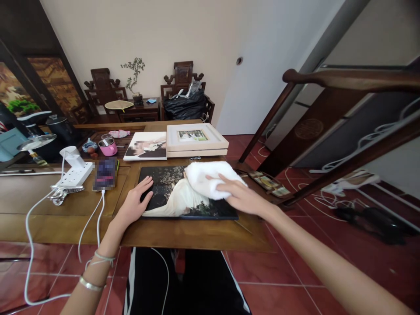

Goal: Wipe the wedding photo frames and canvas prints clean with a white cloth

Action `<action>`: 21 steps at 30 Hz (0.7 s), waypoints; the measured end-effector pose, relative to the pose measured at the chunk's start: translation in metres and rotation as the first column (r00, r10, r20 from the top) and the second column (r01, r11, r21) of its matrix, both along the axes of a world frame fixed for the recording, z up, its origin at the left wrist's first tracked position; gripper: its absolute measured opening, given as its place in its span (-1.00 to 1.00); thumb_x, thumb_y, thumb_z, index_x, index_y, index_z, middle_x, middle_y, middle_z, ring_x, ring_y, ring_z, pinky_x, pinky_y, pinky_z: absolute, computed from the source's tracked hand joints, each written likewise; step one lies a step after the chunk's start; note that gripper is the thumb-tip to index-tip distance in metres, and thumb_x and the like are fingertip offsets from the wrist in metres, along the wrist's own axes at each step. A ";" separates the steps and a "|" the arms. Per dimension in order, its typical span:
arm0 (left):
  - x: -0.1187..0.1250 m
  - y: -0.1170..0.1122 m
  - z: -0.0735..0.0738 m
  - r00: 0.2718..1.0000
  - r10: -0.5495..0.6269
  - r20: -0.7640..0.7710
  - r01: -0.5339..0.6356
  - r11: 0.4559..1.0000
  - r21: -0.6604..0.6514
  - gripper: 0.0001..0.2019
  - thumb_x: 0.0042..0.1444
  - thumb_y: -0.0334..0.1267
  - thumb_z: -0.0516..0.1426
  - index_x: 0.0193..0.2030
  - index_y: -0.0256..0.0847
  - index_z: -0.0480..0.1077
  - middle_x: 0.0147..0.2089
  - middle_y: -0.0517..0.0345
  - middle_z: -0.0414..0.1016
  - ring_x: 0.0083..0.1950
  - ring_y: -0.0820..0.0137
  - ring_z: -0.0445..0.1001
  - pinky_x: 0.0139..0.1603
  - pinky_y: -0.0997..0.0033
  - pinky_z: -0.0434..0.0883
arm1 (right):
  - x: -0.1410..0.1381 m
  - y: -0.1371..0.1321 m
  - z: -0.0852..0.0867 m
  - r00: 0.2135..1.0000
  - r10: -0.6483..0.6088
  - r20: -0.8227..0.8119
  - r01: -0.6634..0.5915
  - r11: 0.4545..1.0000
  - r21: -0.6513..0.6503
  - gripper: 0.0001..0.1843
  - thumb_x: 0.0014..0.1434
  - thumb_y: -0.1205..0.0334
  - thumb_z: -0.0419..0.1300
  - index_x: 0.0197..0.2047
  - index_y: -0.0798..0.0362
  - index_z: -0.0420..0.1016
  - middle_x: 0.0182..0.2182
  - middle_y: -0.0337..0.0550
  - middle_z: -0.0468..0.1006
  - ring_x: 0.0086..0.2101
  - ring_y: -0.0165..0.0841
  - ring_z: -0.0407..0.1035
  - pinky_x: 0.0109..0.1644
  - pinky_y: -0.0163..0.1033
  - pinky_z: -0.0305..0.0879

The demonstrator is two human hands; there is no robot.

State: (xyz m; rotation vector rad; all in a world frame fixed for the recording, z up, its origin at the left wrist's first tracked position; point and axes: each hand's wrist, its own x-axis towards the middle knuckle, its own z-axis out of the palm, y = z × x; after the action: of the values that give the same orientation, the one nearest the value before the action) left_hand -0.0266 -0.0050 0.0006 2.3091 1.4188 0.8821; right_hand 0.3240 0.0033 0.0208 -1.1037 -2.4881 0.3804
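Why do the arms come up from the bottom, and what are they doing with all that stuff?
There's no robot here, just a person with two bare hands. The one picture comes from a camera worn on the person's head, looking forward and down, so you see almost what they see.

On the wooden table lies a dark picture. The left hand rests flat at its left edge. The right hand is on a fluffy white cloth, which lies over the picture's upper right part. I can't tell whether those fingers grip the cloth or only press it.

Farther back are a pale frame and another picture. Over to the left are a phone, a power strip and a pink mug.
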 end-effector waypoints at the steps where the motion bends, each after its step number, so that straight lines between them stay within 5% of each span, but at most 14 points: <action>1: 0.000 0.000 0.001 1.000 0.000 0.000 0.000 1.000 0.000 -0.56 0.27 -0.14 -0.02 0.18 -0.35 0.34 0.30 -0.10 0.25 0.35 0.23 0.17 0.36 0.09 0.12 | -0.001 0.015 -0.002 1.000 -0.012 0.001 0.012 1.000 0.023 -0.50 -0.16 0.50 -0.08 -0.21 0.02 0.52 0.04 -0.11 0.51 0.13 -0.09 0.28 0.23 0.09 0.14; 5: 0.000 0.001 0.002 1.000 0.001 -0.003 -0.001 1.000 -0.010 -0.55 0.26 -0.13 -0.01 0.18 -0.35 0.33 0.30 -0.09 0.26 0.36 0.23 0.17 0.37 0.09 0.11 | -0.007 0.061 -0.003 1.000 0.009 0.013 -0.010 0.996 0.084 -0.50 -0.16 0.49 -0.07 -0.18 0.09 0.53 -0.34 -0.12 0.61 -0.25 -0.15 0.47 0.17 0.04 0.18; 10: -0.002 0.001 0.002 1.000 0.011 -0.004 -0.011 1.000 -0.021 -0.55 0.27 -0.11 -0.01 0.18 -0.33 0.33 0.30 -0.08 0.25 0.36 0.23 0.16 0.37 0.10 0.11 | -0.012 0.065 0.000 1.000 -0.014 0.026 0.012 0.996 0.089 -0.50 -0.14 0.51 -0.07 -0.17 0.10 0.52 -0.33 -0.09 0.60 -0.24 -0.13 0.46 0.11 0.04 0.22; 13: -0.002 0.001 0.002 1.000 0.014 -0.006 -0.014 1.000 -0.019 -0.55 0.27 -0.11 -0.02 0.18 -0.35 0.33 0.30 -0.10 0.25 0.36 0.23 0.17 0.37 0.10 0.11 | -0.012 0.037 0.001 0.999 -0.018 0.048 0.014 0.996 0.088 -0.48 -0.14 0.53 -0.07 -0.14 0.11 0.50 -0.09 0.02 0.57 -0.02 -0.08 0.40 0.16 0.10 0.18; 16: -0.001 0.001 0.001 1.000 0.014 -0.004 -0.014 1.000 -0.010 -0.55 0.27 -0.11 -0.02 0.18 -0.35 0.33 0.30 -0.09 0.26 0.36 0.23 0.16 0.37 0.10 0.11 | -0.013 -0.008 0.003 0.997 -0.012 0.073 0.008 0.998 0.061 -0.48 -0.16 0.59 -0.09 -0.17 0.11 0.47 0.18 0.11 0.34 0.23 -0.11 0.12 0.30 0.16 -0.03; 21: 0.002 0.000 0.000 1.000 0.011 0.000 -0.011 1.000 0.000 -0.57 0.27 -0.13 -0.03 0.17 -0.33 0.34 0.30 -0.09 0.26 0.35 0.23 0.17 0.36 0.08 0.12 | -0.014 -0.085 0.008 0.990 0.093 0.110 -0.090 0.996 -0.027 -0.52 -0.21 0.65 -0.12 -0.32 0.07 0.44 0.28 -0.04 0.20 0.32 -0.20 -0.15 0.37 0.18 -0.25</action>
State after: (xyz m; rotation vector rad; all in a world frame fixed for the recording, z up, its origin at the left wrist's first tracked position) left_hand -0.0249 -0.0048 0.0009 2.3034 1.4334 0.8847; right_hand 0.3100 -0.0816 0.0289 -1.0481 -2.6452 0.3835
